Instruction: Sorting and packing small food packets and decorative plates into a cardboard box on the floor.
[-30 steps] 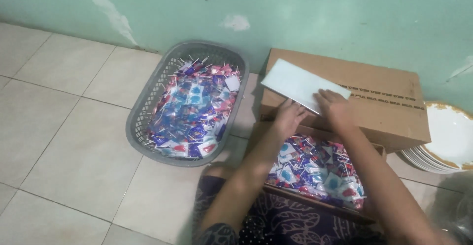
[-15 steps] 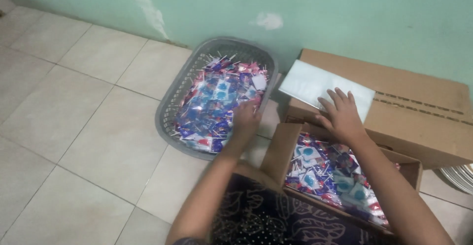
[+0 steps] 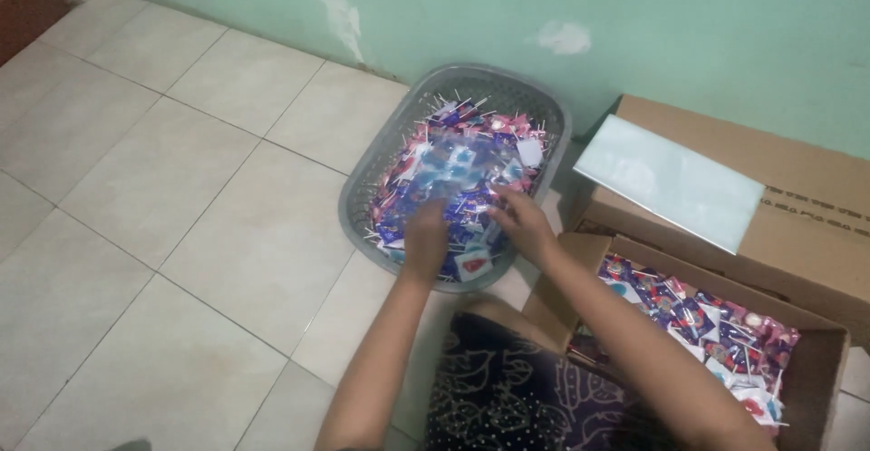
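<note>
Both hands reach into the wrapped lollipops (image 3: 458,174) heaped in the grey basket (image 3: 381,156), at its near rim. The left hand (image 3: 426,238) and right hand (image 3: 521,224) blur; whether their fingers grip anything cannot be told. An open carton (image 3: 816,360) beside is cut off.

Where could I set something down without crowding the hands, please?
The bare floor tiles left of the grey basket are free. Both hands crowd the basket's near end; the open box is full.

Lollipop-filled basket (image 3: 362,199) left of two boxes (image 3: 816,233)
</note>
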